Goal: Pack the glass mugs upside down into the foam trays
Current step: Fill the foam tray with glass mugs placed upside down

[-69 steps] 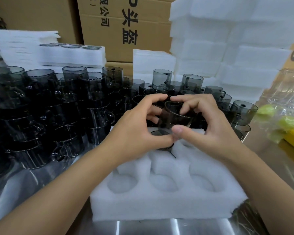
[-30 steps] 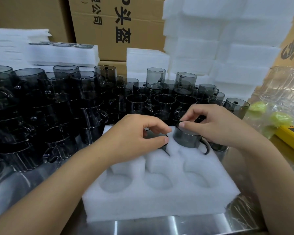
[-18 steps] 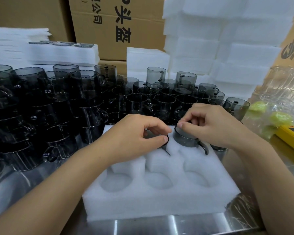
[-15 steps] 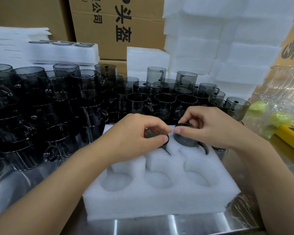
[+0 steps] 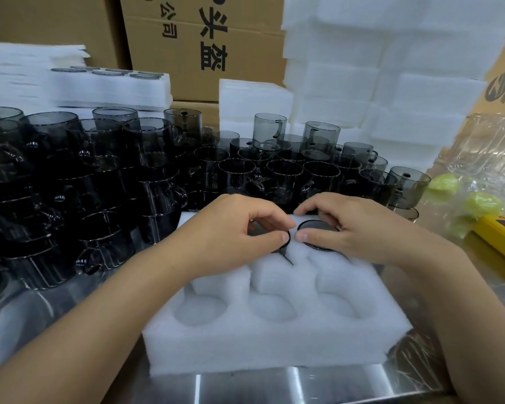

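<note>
1. The right grip (image 5: 350, 228) is curled over the right mug (image 5: 315, 227), with thumb and forefinger clamped on either side of its upturned base.
2. The left grip (image 5: 233, 228) is curled too, thumb and forefinger pinching the dark rim of the left mug (image 5: 288, 239). Most of that mug is hidden beneath the fingers.
3. The two thumb tips lie just beside each other, over the foam ridge between the mugs.
4. Both mugs sit upside down, side by side, sunk into pockets in the far row of the foam tray (image 5: 274, 345). Only their round bases show above the foam.
5. The three round pockets of the tray's near row show bare white foam.
6. The tray lies on a shiny steel table (image 5: 245, 389), its near edge toward the person.
7. Just behind the tray stands a crowd of smoky loose mugs (image 5: 274, 176), mouths up, some stacked two high.
8. To the left, taller mug stacks (image 5: 70, 185) fill the table.
9. Behind them at the far left a filled tray (image 5: 108, 86) rests on flat foam sheets, dark mug bases showing in its top.
10. White foam blocks (image 5: 391, 83) are piled high at the back right, against cardboard boxes (image 5: 204, 39) printed with black characters.
11. At the right edge lie a clear plastic bag (image 5: 493, 147) and a yellow object (image 5: 502, 237).
</note>
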A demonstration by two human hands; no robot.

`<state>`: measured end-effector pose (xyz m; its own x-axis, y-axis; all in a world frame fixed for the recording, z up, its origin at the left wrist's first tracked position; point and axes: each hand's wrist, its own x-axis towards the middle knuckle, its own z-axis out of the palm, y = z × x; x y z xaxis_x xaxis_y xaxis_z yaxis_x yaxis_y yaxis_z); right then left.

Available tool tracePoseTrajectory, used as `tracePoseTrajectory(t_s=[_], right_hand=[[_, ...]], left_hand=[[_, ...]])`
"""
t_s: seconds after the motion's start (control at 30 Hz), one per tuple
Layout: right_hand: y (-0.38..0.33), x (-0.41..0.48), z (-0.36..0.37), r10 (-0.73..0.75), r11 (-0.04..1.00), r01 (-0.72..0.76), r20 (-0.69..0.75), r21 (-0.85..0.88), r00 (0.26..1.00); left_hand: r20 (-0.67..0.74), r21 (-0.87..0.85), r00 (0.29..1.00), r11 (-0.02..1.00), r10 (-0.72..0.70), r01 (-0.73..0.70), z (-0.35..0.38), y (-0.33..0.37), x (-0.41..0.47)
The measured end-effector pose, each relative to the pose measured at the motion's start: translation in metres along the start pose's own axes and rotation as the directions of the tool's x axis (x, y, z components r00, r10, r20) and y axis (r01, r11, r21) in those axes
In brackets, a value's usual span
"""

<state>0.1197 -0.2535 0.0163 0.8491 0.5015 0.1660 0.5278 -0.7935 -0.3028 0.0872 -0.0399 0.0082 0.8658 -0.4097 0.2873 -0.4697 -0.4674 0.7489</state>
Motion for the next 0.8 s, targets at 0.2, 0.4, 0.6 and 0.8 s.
tracePoseTrajectory(t_s=[0.2,0.4,0.6,0.8], right_hand=[[0.006,0.001,0.004,-0.054,0.998,0.054,0.002,0.011,0.999],[0.011,-0.001,0.007,-0.07,0.997,0.069,-0.05,-0.017,0.996],[0.005,-0.002,0.006,-0.057,0.995,0.069,-0.155,0.068,0.986],[0.005,0.028,-0.032,0.139,0.959,0.074,-0.68,0.275,0.72]], left_hand=[[-0.012,0.025,1.0,1.0,0.01,-0.01,-0.004,-0.002,0.001],[0.024,0.075,1.0,0.997,-0.003,0.001,-0.014,-0.009,0.001],[0.067,0.025,0.997,0.999,-0.045,0.044,-0.017,-0.015,0.004],[0.072,-0.02,0.997,0.999,-0.041,0.043,-0.017,-0.018,0.004]])
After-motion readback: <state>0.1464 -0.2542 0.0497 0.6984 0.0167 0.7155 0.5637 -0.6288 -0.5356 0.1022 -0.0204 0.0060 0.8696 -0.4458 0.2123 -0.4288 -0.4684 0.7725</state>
